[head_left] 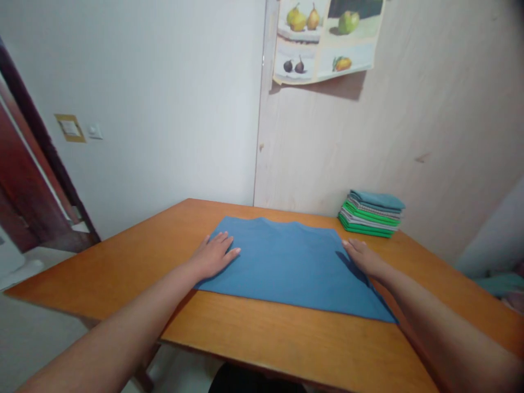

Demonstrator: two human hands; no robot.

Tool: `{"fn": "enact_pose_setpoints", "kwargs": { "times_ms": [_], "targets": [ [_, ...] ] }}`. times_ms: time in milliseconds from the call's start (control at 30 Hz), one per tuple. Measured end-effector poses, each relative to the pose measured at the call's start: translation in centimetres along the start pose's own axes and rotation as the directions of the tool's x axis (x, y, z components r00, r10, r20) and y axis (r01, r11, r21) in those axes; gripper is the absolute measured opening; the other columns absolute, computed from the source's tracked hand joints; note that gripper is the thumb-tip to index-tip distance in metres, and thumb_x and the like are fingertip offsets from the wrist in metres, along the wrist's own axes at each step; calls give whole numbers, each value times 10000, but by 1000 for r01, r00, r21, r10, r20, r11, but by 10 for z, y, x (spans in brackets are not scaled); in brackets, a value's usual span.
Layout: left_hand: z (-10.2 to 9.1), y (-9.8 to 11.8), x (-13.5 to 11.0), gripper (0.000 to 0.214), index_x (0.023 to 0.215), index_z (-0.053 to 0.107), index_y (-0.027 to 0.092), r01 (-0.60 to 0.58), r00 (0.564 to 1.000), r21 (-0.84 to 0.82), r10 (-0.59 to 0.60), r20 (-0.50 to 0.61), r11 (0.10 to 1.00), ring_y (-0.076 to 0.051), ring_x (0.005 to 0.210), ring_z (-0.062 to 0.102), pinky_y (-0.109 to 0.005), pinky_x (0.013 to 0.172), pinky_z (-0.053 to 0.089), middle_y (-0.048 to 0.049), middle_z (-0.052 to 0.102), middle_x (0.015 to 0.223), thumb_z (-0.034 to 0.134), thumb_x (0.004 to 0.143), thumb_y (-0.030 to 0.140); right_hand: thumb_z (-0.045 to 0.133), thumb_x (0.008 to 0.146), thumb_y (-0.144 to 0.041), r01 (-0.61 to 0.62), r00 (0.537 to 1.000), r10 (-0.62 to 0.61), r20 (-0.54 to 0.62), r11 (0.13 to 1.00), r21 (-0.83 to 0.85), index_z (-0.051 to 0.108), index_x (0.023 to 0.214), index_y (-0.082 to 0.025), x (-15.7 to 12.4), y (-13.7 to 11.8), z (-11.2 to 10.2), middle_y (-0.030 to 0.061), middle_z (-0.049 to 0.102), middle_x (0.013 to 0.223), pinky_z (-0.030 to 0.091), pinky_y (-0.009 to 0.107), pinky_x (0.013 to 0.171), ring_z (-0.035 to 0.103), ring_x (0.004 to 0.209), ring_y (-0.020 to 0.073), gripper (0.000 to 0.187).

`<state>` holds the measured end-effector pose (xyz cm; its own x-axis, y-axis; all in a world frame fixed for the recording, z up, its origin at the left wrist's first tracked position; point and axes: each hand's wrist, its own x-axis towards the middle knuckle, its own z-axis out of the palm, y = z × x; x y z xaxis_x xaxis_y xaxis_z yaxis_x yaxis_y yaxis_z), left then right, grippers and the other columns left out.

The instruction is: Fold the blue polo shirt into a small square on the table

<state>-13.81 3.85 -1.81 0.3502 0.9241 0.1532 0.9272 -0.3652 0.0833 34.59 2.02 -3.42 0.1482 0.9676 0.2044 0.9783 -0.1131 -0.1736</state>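
Observation:
A blue cloth (282, 267) lies spread on the wooden table in front of me, its far edge a little wavy and its near edge fairly straight. My left hand (215, 255) rests on the cloth's left side with the fingers stretched out and the thumb apart. Over at the right edge of the cloth is my right hand (362, 255), fingers extended and pointing away from me, casting a shadow on the fabric. Neither hand grips anything. Whether the right palm presses on the cloth I cannot tell.
A stack of folded cloths (370, 214), green, grey and blue, stands at the table's back right. The wooden table (135, 256) meets the wall behind. A fruit poster (327, 41) hangs above. The table's near edge runs just in front of my body.

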Motion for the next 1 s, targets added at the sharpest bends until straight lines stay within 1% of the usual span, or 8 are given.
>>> {"fn": "enact_pose_setpoints", "kwargs": {
  "times_ms": [100,233,333,567,700,867,933,1000],
  "targets": [
    [-2,8,-8,781,1491,440,210,-33,999,-22,33,24,999,-282,1506,244,-528,1201,174,-114,327,1609,174,956,712,45,999,-600,-8,999,6,43,1000,30,398,1505,-37,-20,0,-10,174,371,1579,252,387,1207,299,1482,277,835],
    [4,16,-20,804,1524,402,206,-44,996,-23,45,71,999,-292,1514,215,-527,1205,154,-102,268,1630,186,947,723,135,975,-675,24,994,-29,107,999,45,301,1565,-106,-55,-16,-6,119,237,1641,171,527,1216,143,1525,300,836],
    [9,16,-26,798,1542,373,233,-35,995,-13,36,96,999,-292,1523,183,-524,1210,124,-80,244,1637,200,941,729,165,942,-734,75,982,-72,173,997,-13,260,1583,-148,-77,-27,2,93,182,1655,94,567,1217,86,1535,289,874],
    [9,11,-27,794,1560,330,255,-35,993,-11,36,116,999,-288,1528,161,-534,1214,104,-63,206,1644,212,937,734,188,912,-773,42,980,-43,193,999,13,248,1589,-174,-88,-26,6,95,187,1654,42,609,1203,84,1533,307,906],
    [11,7,-24,810,1557,338,234,-42,993,-28,45,113,999,-310,1523,177,-567,1206,107,-87,222,1639,246,929,737,237,950,-685,-17,998,2,61,971,240,375,1540,-137,-83,-5,-2,125,307,1614,155,574,1208,205,1511,319,817],
    [5,17,-18,793,1507,437,189,-46,996,-69,50,71,997,-361,1491,256,-617,1170,189,-137,328,1599,326,921,712,292,976,-537,-9,996,39,-81,939,344,691,1198,-135,-90,32,-35,169,675,1269,436,450,1052,600,1217,320,608],
    [-1,32,-15,748,1466,491,175,-138,989,-120,143,32,983,-347,1455,343,-561,1172,244,-145,416,1554,379,922,676,391,943,-498,27,998,-5,-64,939,342,729,1031,-166,-101,40,-48,132,741,1067,496,422,923,671,1035,308,481],
    [-8,55,-13,664,1407,553,177,-269,962,-201,275,-2,942,-301,1385,458,-458,1160,313,-134,522,1481,413,935,622,471,905,-442,57,998,-59,-4,936,347,716,991,-183,-116,41,-57,90,747,967,505,369,820,679,919,268,367]
  ]
}}
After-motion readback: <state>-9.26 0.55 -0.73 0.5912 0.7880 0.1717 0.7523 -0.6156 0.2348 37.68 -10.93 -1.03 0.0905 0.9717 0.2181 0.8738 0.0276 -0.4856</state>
